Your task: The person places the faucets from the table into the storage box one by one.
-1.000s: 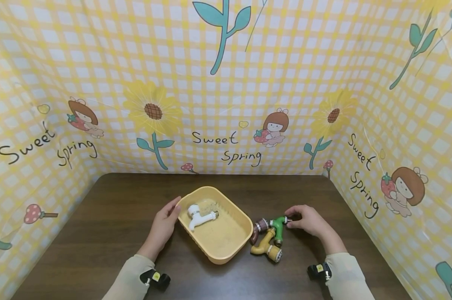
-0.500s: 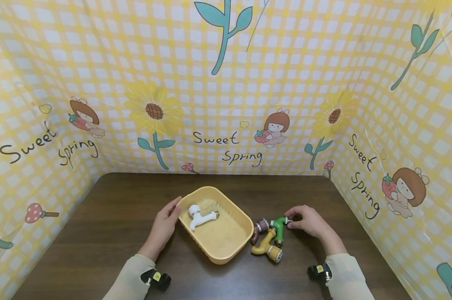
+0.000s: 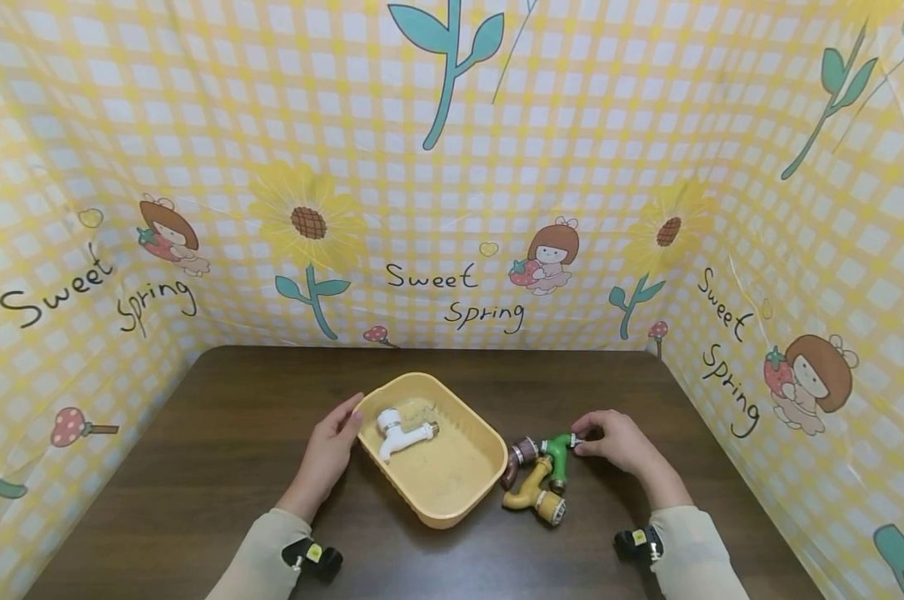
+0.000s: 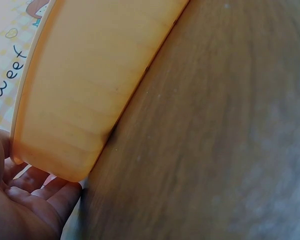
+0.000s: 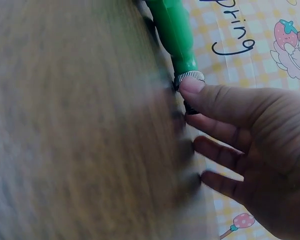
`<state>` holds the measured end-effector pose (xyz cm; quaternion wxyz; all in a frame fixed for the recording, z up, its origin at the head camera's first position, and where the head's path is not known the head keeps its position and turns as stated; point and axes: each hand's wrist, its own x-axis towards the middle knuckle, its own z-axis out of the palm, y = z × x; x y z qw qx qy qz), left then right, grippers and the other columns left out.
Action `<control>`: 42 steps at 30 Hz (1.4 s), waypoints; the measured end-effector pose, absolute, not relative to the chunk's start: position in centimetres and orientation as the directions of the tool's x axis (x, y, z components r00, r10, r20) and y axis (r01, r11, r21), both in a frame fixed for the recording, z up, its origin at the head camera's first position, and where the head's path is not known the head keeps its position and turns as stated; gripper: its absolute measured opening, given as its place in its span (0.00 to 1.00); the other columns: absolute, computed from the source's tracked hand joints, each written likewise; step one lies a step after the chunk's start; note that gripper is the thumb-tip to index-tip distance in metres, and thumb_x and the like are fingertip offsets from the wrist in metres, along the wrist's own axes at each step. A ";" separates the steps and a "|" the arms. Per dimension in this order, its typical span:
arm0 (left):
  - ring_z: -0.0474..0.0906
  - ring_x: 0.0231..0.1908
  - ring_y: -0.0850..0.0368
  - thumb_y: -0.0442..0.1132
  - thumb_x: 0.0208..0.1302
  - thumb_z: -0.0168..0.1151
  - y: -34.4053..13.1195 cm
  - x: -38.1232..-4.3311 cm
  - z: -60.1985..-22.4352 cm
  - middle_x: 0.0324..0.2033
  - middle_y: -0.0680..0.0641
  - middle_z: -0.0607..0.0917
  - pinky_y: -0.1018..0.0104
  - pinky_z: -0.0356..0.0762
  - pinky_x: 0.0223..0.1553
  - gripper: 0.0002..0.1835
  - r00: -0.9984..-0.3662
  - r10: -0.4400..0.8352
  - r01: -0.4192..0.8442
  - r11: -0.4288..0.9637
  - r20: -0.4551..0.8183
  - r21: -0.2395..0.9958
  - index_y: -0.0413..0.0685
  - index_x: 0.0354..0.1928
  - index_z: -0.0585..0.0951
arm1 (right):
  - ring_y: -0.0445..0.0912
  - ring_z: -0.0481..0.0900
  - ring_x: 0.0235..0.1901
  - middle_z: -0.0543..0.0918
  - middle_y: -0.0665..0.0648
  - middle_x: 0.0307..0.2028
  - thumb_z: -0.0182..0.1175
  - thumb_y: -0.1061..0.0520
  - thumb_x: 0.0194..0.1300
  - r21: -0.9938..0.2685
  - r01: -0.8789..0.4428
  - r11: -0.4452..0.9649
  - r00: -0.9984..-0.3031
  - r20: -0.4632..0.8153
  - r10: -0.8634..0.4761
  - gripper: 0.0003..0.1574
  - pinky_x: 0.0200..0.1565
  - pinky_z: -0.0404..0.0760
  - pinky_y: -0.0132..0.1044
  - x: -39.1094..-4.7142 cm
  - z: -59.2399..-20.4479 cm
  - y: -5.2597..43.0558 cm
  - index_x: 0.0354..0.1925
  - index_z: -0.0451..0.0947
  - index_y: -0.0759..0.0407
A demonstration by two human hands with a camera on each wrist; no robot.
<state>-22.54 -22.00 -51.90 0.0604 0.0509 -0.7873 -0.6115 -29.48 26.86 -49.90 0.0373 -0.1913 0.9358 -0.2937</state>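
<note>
A yellow plastic basin (image 3: 459, 475) stands on the table with a white faucet (image 3: 402, 437) lying inside. At its left corner, my left hand (image 3: 327, 457) holds the rim; the left wrist view has the thumb at the rim and the fingers against the end wall. Right of the basin, my right hand (image 3: 618, 442) pinches the metal threaded end of a green faucet (image 3: 558, 455) between thumb and index finger. The other right fingers reach down beside the tabletop (image 5: 90, 130) in the right wrist view. A yellow faucet (image 3: 530, 493) and a brown faucet (image 3: 517, 459) lie against the green one.
The dark wooden table (image 3: 272, 383) is walled on three sides by a yellow checked cloth (image 3: 422, 208) with printed flowers and figures. The brown faucet sits close to the basin's right rim. A small black camera (image 3: 320, 560) is strapped at each wrist.
</note>
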 end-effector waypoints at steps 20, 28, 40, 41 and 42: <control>0.65 0.73 0.51 0.45 0.81 0.51 -22.0 -22.6 -51.9 0.75 0.46 0.69 0.52 0.66 0.71 0.25 -0.987 -0.155 -0.001 0.257 0.040 0.966 0.52 0.76 0.69 | 0.42 0.79 0.38 0.84 0.45 0.33 0.75 0.56 0.60 -0.559 -0.289 0.777 -0.941 0.017 -0.338 0.06 0.45 0.78 0.43 -29.2 -49.6 26.6 0.34 0.86 0.50; 0.66 0.72 0.50 0.44 0.81 0.51 -22.0 -22.6 -52.0 0.74 0.45 0.70 0.54 0.66 0.71 0.25 -0.985 -0.168 0.001 0.268 0.048 0.963 0.52 0.75 0.69 | 0.43 0.78 0.39 0.84 0.45 0.34 0.74 0.54 0.61 -0.554 -0.270 0.788 -0.948 0.011 -0.317 0.05 0.45 0.77 0.43 -29.1 -49.5 26.6 0.34 0.85 0.48; 0.66 0.72 0.53 0.43 0.81 0.51 -22.1 -22.8 -52.3 0.74 0.46 0.70 0.58 0.67 0.70 0.25 -0.987 -0.151 0.009 0.247 0.048 0.969 0.51 0.75 0.69 | 0.45 0.79 0.40 0.86 0.47 0.35 0.74 0.54 0.61 -0.623 -0.228 0.748 -0.959 0.009 -0.284 0.05 0.44 0.77 0.41 -29.2 -49.5 26.9 0.34 0.86 0.49; 0.66 0.72 0.53 0.43 0.81 0.51 -22.2 -22.8 -52.4 0.74 0.46 0.70 0.58 0.67 0.70 0.25 -0.987 -0.150 0.010 0.248 0.049 0.969 0.51 0.75 0.69 | 0.45 0.79 0.41 0.86 0.47 0.36 0.74 0.54 0.61 -0.625 -0.219 0.749 -0.961 0.008 -0.275 0.05 0.45 0.77 0.42 -29.2 -49.5 26.9 0.34 0.86 0.48; 0.66 0.72 0.53 0.43 0.81 0.51 -22.2 -22.8 -52.4 0.74 0.46 0.71 0.58 0.67 0.70 0.25 -0.987 -0.151 0.011 0.246 0.050 0.969 0.51 0.75 0.69 | 0.45 0.79 0.41 0.86 0.47 0.36 0.74 0.54 0.61 -0.624 -0.222 0.749 -0.962 0.014 -0.273 0.05 0.45 0.77 0.42 -29.1 -49.5 26.9 0.34 0.86 0.48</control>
